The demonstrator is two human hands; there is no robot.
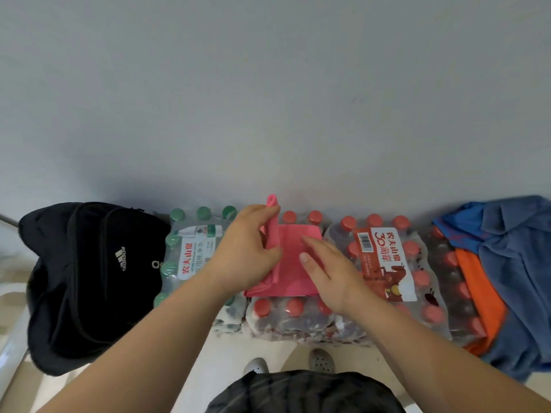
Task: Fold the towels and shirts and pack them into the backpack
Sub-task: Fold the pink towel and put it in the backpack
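So my left hand [245,251] is pinching a raised edge of the pink towel [293,278] mid-frame while my right hand [331,275] lies flat on it, fingers straight.

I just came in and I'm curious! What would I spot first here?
The bright pink towel in the middle grabs the eye: it lies on packs of red-capped bottles, the left hand pinching up a fold while the right hand presses it flat. A black backpack sits at the left, and a heap of blue and orange clothes at the right.
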